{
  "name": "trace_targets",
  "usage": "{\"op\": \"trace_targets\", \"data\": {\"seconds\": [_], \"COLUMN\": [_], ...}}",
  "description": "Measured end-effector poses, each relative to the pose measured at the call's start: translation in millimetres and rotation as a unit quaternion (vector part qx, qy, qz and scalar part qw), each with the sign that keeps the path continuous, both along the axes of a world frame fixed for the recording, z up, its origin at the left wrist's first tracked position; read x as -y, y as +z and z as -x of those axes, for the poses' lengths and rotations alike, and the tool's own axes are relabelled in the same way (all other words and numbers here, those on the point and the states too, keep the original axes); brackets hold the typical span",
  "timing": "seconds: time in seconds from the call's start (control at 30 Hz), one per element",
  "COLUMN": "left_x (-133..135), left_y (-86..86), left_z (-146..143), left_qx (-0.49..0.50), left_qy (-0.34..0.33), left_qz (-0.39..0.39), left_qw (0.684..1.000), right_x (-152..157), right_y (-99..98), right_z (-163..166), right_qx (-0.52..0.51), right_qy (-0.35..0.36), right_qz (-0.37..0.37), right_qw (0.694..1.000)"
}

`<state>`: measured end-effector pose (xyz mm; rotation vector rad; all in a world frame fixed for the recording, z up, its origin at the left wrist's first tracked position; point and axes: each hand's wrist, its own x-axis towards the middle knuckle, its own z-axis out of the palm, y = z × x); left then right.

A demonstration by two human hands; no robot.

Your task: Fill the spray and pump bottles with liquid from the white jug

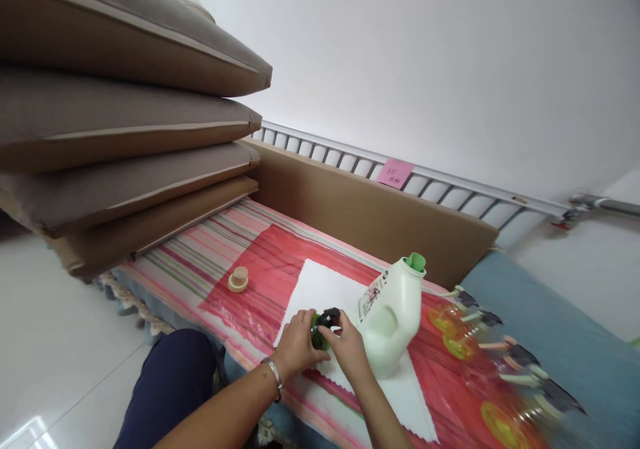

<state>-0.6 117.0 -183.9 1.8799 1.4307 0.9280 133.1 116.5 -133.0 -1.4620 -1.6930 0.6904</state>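
My left hand (296, 346), with a bracelet at the wrist, is wrapped round a small green bottle (319, 337), much of it hidden by the fingers. The fingers of my right hand (347, 348) are closed on the bottle's black top (330, 316). Both hands are over a white cloth (310, 289) with a zigzag edge. Just right of them stands a large pale green jug (395, 322), its mouth open with green showing inside. Farther left lies a cream-coloured cap (239, 277), apart from my hands.
Several coloured pump bottles (460, 339) line the right side. Under everything lie a red sheet (270, 262) and a striped cover (200, 256). A stack of brown cushions (130, 129) rises at left. Behind are a brown board (350, 202) and a radiator (320, 152) with a pink note (395, 172).
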Motion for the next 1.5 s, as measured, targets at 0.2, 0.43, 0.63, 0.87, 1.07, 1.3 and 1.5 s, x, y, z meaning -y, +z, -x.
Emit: {"op": "trace_targets", "data": {"seconds": [0.2,0.43,0.63,0.87,1.07,1.3,1.5], "left_x": [-0.2,0.9,0.7,1.0,2.2,1.7,1.4], "left_y": [0.8,0.4,-0.2,0.1,-0.5,-0.1,0.1], "left_z": [0.3,0.3,0.1,0.0,-0.3,-0.2,-0.3], "left_qx": [-0.002,0.001,0.000,-0.002,-0.003,-0.008,-0.010], "left_qy": [-0.002,0.001,0.000,0.001,0.007,0.004,0.003], "left_qz": [-0.001,-0.006,-0.008,-0.013,-0.020,-0.020,-0.017], "left_qw": [1.000,1.000,1.000,1.000,1.000,1.000,1.000], "right_x": [-0.1,-3.0,-4.2,-4.3,-2.0,-4.1,-7.4], "right_y": [-1.2,-6.4,-6.5,-5.0,-10.2,-17.2,-19.7], "right_z": [-6.4,-8.0,-7.8,-5.9,-5.4,-6.3,-4.4], "right_qx": [-0.019,-0.015,-0.017,-0.008,0.001,-0.021,-0.050], "right_qy": [0.028,0.002,0.007,-0.011,-0.032,-0.039,-0.042], "right_qz": [0.018,0.014,-0.006,-0.005,-0.006,0.007,0.020], "right_qw": [0.999,1.000,1.000,1.000,0.999,0.999,0.998]}}
